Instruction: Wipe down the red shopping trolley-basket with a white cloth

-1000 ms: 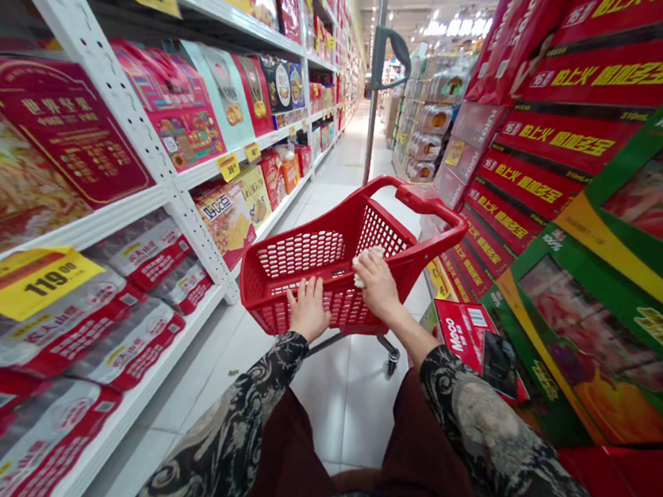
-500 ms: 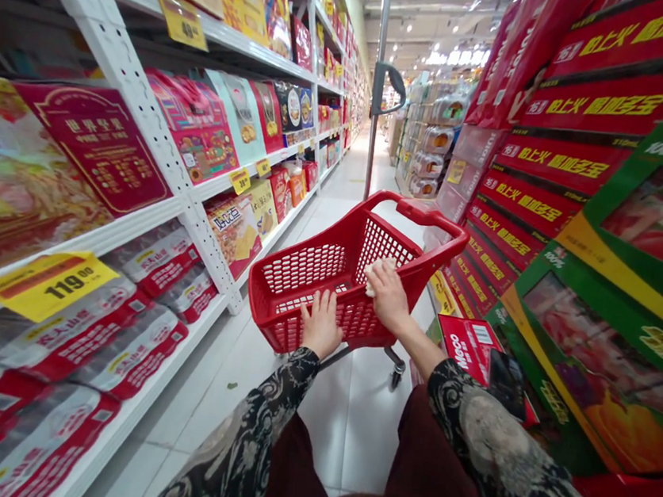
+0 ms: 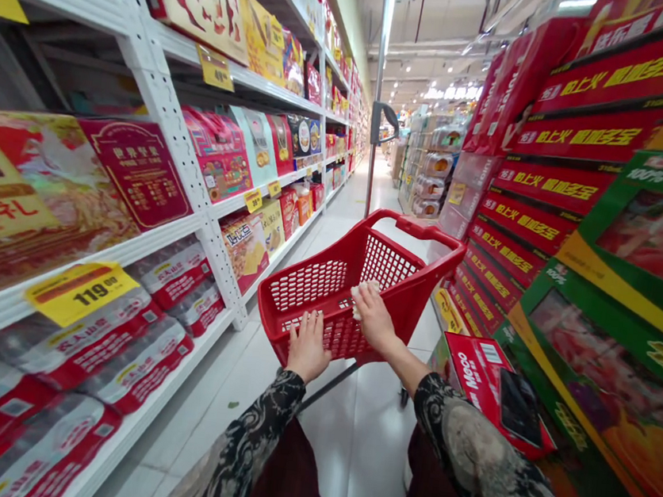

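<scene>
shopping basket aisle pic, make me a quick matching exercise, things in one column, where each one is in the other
Things:
1. right hand
2. left hand
3. yellow 119 price tag
4. red Meco box

Places:
a. lying beside the red and green display
b. on the rim of the red wheeled basket, with a white wad at the fingers
c. on the edge of a white shelf
d. against the basket's near mesh wall

Right pairs: 1-b, 2-d, 3-c, 4-a

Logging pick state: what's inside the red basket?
The red basket shows bare mesh; a white tissue sits under the right hand; the floor behind the left hand is hidden.
</scene>
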`<state>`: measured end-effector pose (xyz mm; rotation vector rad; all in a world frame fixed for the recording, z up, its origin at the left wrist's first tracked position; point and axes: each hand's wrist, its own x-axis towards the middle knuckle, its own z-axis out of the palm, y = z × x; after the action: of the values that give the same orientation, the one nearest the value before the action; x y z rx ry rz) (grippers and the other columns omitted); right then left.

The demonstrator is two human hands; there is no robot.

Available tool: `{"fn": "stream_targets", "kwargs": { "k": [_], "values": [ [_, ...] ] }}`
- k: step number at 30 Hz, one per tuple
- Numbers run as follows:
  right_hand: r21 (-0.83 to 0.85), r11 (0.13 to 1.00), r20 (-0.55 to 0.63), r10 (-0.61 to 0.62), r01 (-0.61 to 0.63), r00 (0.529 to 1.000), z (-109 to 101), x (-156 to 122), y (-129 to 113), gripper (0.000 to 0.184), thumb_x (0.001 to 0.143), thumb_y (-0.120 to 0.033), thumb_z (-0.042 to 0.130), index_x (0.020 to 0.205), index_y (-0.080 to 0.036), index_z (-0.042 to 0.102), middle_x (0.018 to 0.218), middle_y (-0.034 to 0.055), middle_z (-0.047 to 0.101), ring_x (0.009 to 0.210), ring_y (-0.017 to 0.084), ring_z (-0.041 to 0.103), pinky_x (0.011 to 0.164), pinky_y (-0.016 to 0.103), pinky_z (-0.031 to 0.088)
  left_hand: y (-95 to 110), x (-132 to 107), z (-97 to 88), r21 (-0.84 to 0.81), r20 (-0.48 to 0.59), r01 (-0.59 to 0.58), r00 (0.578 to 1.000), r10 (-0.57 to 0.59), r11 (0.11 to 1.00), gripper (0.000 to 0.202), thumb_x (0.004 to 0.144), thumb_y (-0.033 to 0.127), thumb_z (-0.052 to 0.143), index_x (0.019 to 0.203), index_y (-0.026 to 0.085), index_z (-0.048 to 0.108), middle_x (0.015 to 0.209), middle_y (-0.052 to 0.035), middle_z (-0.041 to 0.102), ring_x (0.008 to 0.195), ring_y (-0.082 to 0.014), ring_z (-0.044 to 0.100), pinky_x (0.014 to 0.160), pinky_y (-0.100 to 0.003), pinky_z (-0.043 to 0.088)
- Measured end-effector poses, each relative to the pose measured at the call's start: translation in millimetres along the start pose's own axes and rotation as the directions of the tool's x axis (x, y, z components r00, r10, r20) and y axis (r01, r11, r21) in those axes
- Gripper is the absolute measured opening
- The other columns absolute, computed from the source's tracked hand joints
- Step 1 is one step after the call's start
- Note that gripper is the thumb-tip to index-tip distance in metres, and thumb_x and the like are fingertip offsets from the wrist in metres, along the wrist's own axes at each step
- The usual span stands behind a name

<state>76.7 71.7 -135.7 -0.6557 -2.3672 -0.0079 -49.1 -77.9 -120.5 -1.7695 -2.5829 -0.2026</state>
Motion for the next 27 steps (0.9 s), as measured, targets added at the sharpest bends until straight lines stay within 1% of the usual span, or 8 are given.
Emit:
{"fn": "stream_targets", "kwargs": {
  "k": [5, 8, 10, 12, 15, 19, 21, 27],
  "values": [
    [0.037, 0.993, 0.03, -0.115, 0.114, 0.993, 19, -3, -28, 0.055, 0.08, -0.002, 0.043, 0.134, -0.012, 0.044, 0.141, 0.0164, 0.041, 0.14, 0.023, 0.019, 0.111, 0.049, 0.025, 4, -1, 1.7, -0.033, -0.002, -0.057, 0.998, 0.057, 0.998, 0.077, 0.071, 0.026, 0.051, 0.141, 0.008, 0.024, 0.151, -0.014, 0.021, 0.14, -0.0285, 0.016, 0.112, -0.053, 0.017],
    [-0.005, 1.0, 0.02, -0.012, 0.013, 1.0, 9, -1, -18, 0.055, 0.08, -0.002, 0.04, 0.135, -0.012, 0.043, 0.143, 0.0163, 0.038, 0.14, 0.025, 0.015, 0.109, 0.051, 0.027, -4, -5, -0.7, -0.056, -0.006, -0.058, 0.998, 0.058, 0.997, 0.072, 0.074, 0.025, 0.049, 0.14, 0.007, 0.027, 0.15, -0.0147, 0.024, 0.14, -0.0273, 0.018, 0.112, -0.052, 0.017],
    [-0.029, 0.996, 0.001, 0.09, -0.09, 0.996, 0, 1, -6, 0.054, 0.081, -0.002, 0.039, 0.135, -0.01, 0.043, 0.144, 0.0181, 0.035, 0.14, 0.027, 0.014, 0.107, 0.052, 0.029, -13, -7, 0.2, -0.065, -0.034, 0.012, 0.999, -0.014, 0.998, 0.068, 0.075, 0.025, 0.048, 0.138, 0.007, 0.031, 0.149, -0.0158, 0.027, 0.139, -0.0281, 0.02, 0.111, -0.054, 0.018],
    [-0.026, 0.992, 0.003, 0.121, -0.121, 0.993, -4, 4, 2, 0.052, 0.081, -0.002, 0.039, 0.133, -0.007, 0.045, 0.143, 0.0202, 0.036, 0.14, 0.028, 0.016, 0.107, 0.052, 0.029, -21, -9, 3.2, -0.074, -0.054, 0.07, 0.996, -0.074, 0.995, 0.066, 0.075, 0.024, 0.048, 0.137, 0.009, 0.033, 0.148, -0.0159, 0.029, 0.138, -0.0293, 0.023, 0.11, -0.055, 0.02],
    [0.021, 1.0, 0.036, 0.016, -0.017, 0.999, 5, 7, -9, 0.049, 0.081, -0.002, 0.04, 0.129, -0.006, 0.048, 0.138, 0.0199, 0.042, 0.138, 0.027, 0.021, 0.109, 0.051, 0.028, -24, -10, 8.2, -0.081, -0.067, 0.068, 0.995, -0.073, 0.994, 0.067, 0.073, 0.024, 0.05, 0.137, 0.013, 0.034, 0.147, -0.0142, 0.033, 0.137, -0.0299, 0.026, 0.109, -0.056, 0.021],
    [0.098, 0.972, 0.079, -0.221, 0.214, 0.972, 26, 5, -44, 0.045, 0.082, -0.006, 0.043, 0.126, -0.009, 0.051, 0.133, 0.0167, 0.049, 0.136, 0.026, 0.027, 0.109, 0.049, 0.031, -17, -10, 10.8, -0.09, -0.074, 0.044, 0.996, -0.051, 0.995, 0.067, 0.072, 0.024, 0.051, 0.137, 0.014, 0.035, 0.146, -0.0136, 0.035, 0.135, -0.0294, 0.029, 0.109, -0.055, 0.021],
    [0.098, 0.964, 0.078, -0.256, 0.248, 0.964, 28, 3, -52, 0.044, 0.083, -0.006, 0.043, 0.126, -0.01, 0.052, 0.132, 0.0154, 0.05, 0.135, 0.026, 0.029, 0.109, 0.048, 0.032, -14, -11, 11.2, -0.106, -0.077, 0.026, 0.996, -0.034, 0.994, 0.068, 0.072, 0.024, 0.051, 0.137, 0.013, 0.034, 0.145, -0.0139, 0.036, 0.135, -0.0287, 0.029, 0.109, -0.054, 0.021],
    [0.028, 0.996, 0.045, -0.09, 0.089, 0.995, 9, 5, -14, 0.043, 0.083, -0.004, 0.042, 0.125, -0.007, 0.053, 0.131, 0.0185, 0.05, 0.135, 0.027, 0.029, 0.11, 0.049, 0.03, -10, -15, 16.2, -0.188, -0.094, -0.061, 0.995, 0.044, 0.98, 0.07, 0.071, 0.022, 0.052, 0.138, 0.012, 0.033, 0.145, -0.0142, 0.036, 0.136, -0.026, 0.028, 0.112, -0.049, 0.017]
  ]
}}
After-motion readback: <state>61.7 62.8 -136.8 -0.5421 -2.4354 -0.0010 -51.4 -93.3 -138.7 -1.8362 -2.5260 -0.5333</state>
